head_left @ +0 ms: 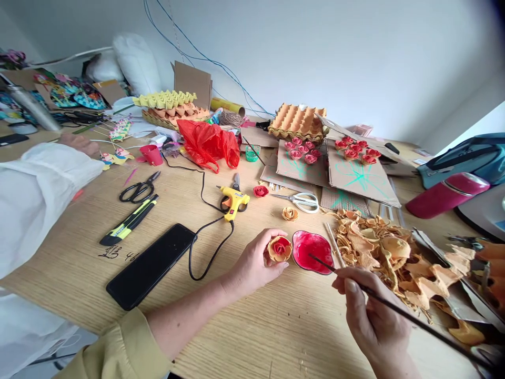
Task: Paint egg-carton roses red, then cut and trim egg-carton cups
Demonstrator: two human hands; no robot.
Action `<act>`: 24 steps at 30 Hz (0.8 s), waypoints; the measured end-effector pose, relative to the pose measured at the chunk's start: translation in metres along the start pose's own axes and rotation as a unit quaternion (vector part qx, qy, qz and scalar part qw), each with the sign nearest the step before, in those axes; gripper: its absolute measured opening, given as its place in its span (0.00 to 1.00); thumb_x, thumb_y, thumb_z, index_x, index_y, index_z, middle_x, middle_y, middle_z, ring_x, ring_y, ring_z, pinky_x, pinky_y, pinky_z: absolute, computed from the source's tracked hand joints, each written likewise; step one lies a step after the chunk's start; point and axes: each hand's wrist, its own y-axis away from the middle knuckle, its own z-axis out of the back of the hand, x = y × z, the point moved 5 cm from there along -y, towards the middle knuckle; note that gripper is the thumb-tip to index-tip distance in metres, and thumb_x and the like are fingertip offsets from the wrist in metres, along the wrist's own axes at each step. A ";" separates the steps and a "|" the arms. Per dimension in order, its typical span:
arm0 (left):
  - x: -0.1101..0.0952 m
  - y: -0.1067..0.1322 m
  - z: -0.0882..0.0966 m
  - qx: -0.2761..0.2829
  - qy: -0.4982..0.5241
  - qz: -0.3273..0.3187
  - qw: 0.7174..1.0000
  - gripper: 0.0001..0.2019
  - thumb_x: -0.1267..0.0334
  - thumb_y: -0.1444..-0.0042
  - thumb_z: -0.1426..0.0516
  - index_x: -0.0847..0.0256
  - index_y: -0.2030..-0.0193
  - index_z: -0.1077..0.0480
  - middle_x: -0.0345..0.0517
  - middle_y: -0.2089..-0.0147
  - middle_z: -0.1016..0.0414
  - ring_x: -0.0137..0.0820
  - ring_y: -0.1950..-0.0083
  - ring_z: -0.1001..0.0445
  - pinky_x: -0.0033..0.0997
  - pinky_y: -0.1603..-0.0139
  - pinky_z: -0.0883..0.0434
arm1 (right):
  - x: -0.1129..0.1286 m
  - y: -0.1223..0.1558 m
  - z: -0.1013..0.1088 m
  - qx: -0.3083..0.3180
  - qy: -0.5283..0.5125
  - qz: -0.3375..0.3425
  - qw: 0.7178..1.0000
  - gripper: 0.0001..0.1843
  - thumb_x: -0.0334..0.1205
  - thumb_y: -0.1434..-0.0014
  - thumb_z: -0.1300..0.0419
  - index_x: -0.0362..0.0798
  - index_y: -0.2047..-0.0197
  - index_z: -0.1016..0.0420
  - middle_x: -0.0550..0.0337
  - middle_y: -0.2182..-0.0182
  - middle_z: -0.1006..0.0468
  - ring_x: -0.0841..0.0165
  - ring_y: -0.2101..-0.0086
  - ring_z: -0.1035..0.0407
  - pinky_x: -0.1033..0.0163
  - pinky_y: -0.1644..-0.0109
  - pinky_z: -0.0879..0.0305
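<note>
My left hand (258, 263) holds an egg-carton flower (280, 249) between thumb and fingers; its centre is red and its outer petals are bare orange. In my right hand (373, 310) is a long dark paintbrush (389, 301), its tip down in a small dish of red paint (313, 251). The dish stands just right of the flower. Behind them lie an unpainted flower (290, 213) and a red flower (261, 191). A thin wooden stick (334, 245) rests along the dish's right side.
Carton scraps (379, 247) pile up at right, near a pink bottle (447, 195). Cardboard sheets (363, 181) carry red flowers. A yellow glue gun (234, 202), white-handled scissors (303, 201), a phone (152, 266) and a utility knife (130, 220) lie about. Another person's white sleeve (51, 184) reaches in at left.
</note>
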 end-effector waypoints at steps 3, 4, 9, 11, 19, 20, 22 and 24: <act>-0.004 0.000 0.000 0.013 -0.014 -0.003 1.000 0.24 0.76 0.49 0.37 0.59 0.45 0.32 0.48 0.47 0.25 0.35 0.48 0.23 0.33 0.46 0.25 | 0.011 0.003 0.000 0.018 -0.082 0.056 0.995 0.10 0.29 0.33 0.46 0.47 0.53 0.27 0.58 0.67 0.24 0.69 0.67 0.27 0.62 0.62 0.30; -0.005 0.000 0.000 0.017 -0.022 -0.006 1.000 0.23 0.76 0.49 0.37 0.58 0.46 0.32 0.48 0.48 0.25 0.35 0.48 0.23 0.33 0.46 0.25 | 0.015 0.004 -0.001 0.031 -0.101 0.078 0.991 0.11 0.28 0.33 0.47 0.46 0.52 0.27 0.57 0.66 0.24 0.67 0.66 0.27 0.60 0.61 0.29; -0.012 0.001 -0.001 0.028 -0.070 -0.042 0.996 0.21 0.76 0.47 0.37 0.58 0.48 0.31 0.47 0.49 0.24 0.36 0.48 0.24 0.34 0.44 0.26 | 0.025 0.004 -0.011 0.087 -0.100 0.129 0.983 0.14 0.28 0.34 0.45 0.45 0.48 0.27 0.54 0.65 0.23 0.65 0.65 0.27 0.58 0.60 0.29; -0.012 0.002 -0.003 0.032 -0.081 -0.056 0.995 0.19 0.75 0.46 0.38 0.58 0.47 0.32 0.47 0.49 0.24 0.36 0.47 0.24 0.35 0.43 0.27 | 0.029 0.001 -0.015 0.094 -0.076 0.136 0.983 0.12 0.28 0.34 0.45 0.46 0.49 0.27 0.55 0.65 0.23 0.66 0.66 0.27 0.59 0.60 0.29; -0.012 0.003 -0.004 0.019 -0.099 -0.066 0.993 0.18 0.74 0.45 0.38 0.58 0.49 0.32 0.45 0.52 0.25 0.35 0.49 0.24 0.33 0.45 0.27 | 0.038 -0.006 -0.016 0.075 -0.023 0.163 0.984 0.12 0.24 0.35 0.46 0.44 0.51 0.28 0.57 0.67 0.23 0.69 0.67 0.29 0.61 0.59 0.30; -0.012 0.003 -0.004 0.020 -0.100 -0.064 0.993 0.18 0.75 0.46 0.38 0.58 0.49 0.32 0.45 0.52 0.25 0.35 0.50 0.24 0.33 0.45 0.27 | 0.037 -0.004 -0.014 0.075 -0.026 0.161 0.984 0.13 0.23 0.35 0.46 0.44 0.51 0.28 0.56 0.66 0.23 0.69 0.67 0.29 0.61 0.59 0.30; -0.012 0.003 -0.003 0.020 -0.101 -0.060 0.993 0.19 0.75 0.47 0.38 0.58 0.50 0.31 0.45 0.52 0.25 0.34 0.50 0.24 0.33 0.46 0.27 | 0.034 -0.001 -0.012 0.071 -0.031 0.156 0.985 0.14 0.22 0.37 0.45 0.44 0.50 0.28 0.55 0.66 0.23 0.68 0.66 0.29 0.61 0.60 0.30; -0.011 0.003 -0.002 0.020 -0.101 -0.054 0.993 0.19 0.75 0.48 0.37 0.58 0.50 0.31 0.44 0.53 0.25 0.34 0.51 0.24 0.32 0.47 0.27 | 0.032 0.001 -0.009 0.066 -0.035 0.152 0.985 0.15 0.22 0.37 0.45 0.45 0.50 0.27 0.55 0.65 0.23 0.67 0.66 0.29 0.60 0.61 0.30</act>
